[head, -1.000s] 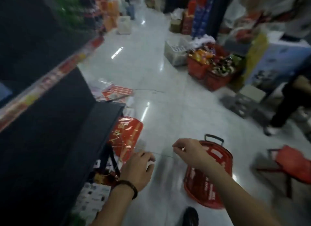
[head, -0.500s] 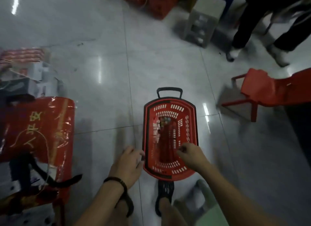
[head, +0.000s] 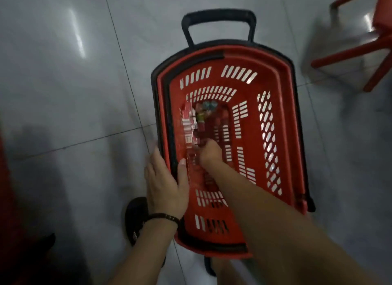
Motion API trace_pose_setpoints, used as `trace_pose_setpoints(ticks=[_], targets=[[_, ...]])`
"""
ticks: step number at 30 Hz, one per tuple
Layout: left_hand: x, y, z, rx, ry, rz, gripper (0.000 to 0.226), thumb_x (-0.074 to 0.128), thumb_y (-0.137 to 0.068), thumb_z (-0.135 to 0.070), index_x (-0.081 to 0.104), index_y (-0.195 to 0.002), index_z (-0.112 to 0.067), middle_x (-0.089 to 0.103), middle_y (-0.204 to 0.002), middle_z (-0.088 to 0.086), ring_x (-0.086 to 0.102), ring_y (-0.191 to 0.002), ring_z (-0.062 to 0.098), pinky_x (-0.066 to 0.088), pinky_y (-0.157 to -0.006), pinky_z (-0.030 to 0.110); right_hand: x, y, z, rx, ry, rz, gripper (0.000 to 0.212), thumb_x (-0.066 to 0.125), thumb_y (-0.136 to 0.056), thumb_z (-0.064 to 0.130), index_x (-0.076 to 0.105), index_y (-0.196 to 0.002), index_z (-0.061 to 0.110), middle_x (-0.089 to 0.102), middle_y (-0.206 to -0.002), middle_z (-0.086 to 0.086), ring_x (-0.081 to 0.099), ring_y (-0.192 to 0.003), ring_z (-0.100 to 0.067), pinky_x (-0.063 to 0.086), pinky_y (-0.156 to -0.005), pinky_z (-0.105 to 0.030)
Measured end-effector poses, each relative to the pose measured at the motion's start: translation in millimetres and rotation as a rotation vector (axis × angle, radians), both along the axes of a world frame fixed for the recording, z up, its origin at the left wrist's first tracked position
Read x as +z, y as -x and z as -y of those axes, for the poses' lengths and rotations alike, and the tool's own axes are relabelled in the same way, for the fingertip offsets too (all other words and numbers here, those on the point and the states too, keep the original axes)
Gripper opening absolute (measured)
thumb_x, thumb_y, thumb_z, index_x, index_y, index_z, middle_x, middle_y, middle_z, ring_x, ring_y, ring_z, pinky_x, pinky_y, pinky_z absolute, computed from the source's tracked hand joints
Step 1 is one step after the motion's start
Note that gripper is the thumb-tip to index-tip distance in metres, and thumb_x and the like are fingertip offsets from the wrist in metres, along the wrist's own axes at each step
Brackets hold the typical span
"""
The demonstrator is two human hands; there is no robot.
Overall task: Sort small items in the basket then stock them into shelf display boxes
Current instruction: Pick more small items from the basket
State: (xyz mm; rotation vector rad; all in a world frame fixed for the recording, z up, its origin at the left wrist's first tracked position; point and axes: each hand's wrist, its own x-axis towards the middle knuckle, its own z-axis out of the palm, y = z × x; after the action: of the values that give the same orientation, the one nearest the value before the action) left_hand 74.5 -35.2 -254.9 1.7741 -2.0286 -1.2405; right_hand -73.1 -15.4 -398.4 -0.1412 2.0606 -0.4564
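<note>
1. A red basket (head: 252, 136) is seen on a tiled floor (head: 63, 93), its left rim gripped by the left hand (head: 165, 185).
2. The right hand (head: 212, 155) is set among small items (head: 188, 123) heaped inside; whether one is pinched cannot be told.
3. Sorting is judged barely begun, with stocking yet to be started.

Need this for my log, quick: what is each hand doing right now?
Left hand: grips the basket rim, thumb inside.
Right hand: down among the small packets; grasp cannot be told.
</note>
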Motion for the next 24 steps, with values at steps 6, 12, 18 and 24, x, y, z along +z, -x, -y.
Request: trace_pose_setpoints(ticks=[6,12,18,24], targets=[[-8.2,-1.6,-2.2,0.026,0.016,-0.084,0.067,0.054,-0.103,-0.043,0.023,-0.161,-0.028,0.044,-0.147,-0.005,0.049,-0.135,0.015,0.054,-0.104,0.045,1.9,-12.9,40.6,-0.008,-0.084,-0.007,0.045,0.063,-0.103,0.042,0.076,-0.117,0.001,0.077,-0.116,-0.020,0.073,-0.111,-0.036,0.055,-0.091,-0.034],[-7.3,-2.8,0.2,0.019,-0.054,-0.087,0.068,0.051,-0.102,-0.047,0.020,-0.160,-0.031,0.043,-0.149,-0.006,0.051,-0.136,0.015,0.057,-0.102,0.050,-3.4,-8.9,47.8,-0.272,-0.128,0.131,0.048,0.078,-0.089,0.041,0.072,-0.120,0.004,0.075,-0.120,-0.017,0.074,-0.107,-0.035,0.060,-0.092,-0.039],[-6.6,-4.7,4.1,0.022,-0.056,-0.069,0.068,0.053,-0.102,-0.045,0.020,-0.160,-0.032,0.043,-0.151,-0.007,0.048,-0.138,0.013,0.054,-0.106,0.047,7.0,0.5,44.8,-0.455,-0.092,0.415,0.021,0.071,-0.097,0.022,0.063,-0.087,0.006,0.066,-0.084,-0.016,0.062,-0.050,-0.020,0.052,-0.050,-0.029],[8.7,-4.4,8.8,-0.060,-0.124,0.003,0.069,0.053,-0.102,-0.046,0.019,-0.160,-0.031,0.038,-0.153,-0.006,0.040,-0.140,0.011,0.044,-0.106,0.033,79.4,-3.3,15.4,-0.485,0.149,0.395,0.026,0.078,-0.095,0.022,0.076,-0.107,-0.001,0.081,-0.090,-0.013,0.077,-0.082,-0.028,0.062,-0.072,-0.039]])
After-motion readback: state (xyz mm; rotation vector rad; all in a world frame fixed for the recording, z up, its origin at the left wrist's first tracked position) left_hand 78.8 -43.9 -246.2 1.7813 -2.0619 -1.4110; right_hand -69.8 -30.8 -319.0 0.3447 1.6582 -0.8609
